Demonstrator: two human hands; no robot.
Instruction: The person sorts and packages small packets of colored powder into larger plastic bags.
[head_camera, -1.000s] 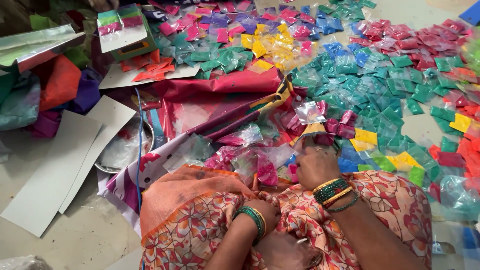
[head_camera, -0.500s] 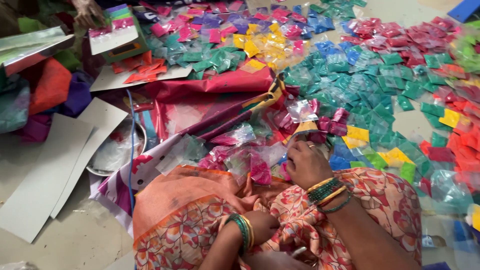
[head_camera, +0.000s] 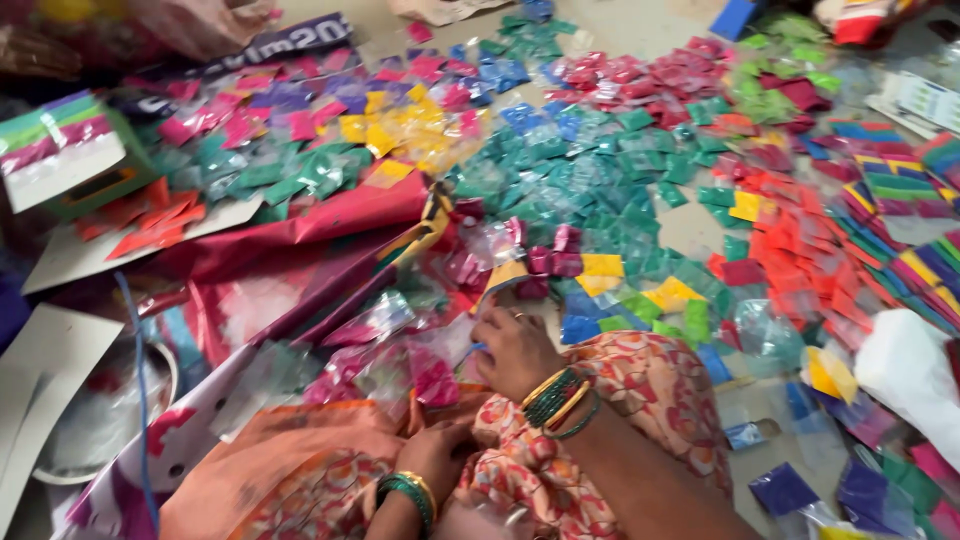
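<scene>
Beside my knee, my right hand (head_camera: 515, 345) has slid forward, fingers curled on a clear packet (head_camera: 500, 275); left hand (head_camera: 440, 450) stays clenched in orange cloth (head_camera: 270, 455).

free: bare floor (head_camera: 640, 25) far top | blocked: packets (head_camera: 600, 190) all round right hand (head_camera: 515, 345), maroon bag (head_camera: 300, 250) left

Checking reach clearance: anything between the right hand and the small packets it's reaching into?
Nothing visible. The right hand already rests on the magenta packets and clear ones on the floor. The left hand sits lower, against the orange patterned cloth.
</scene>
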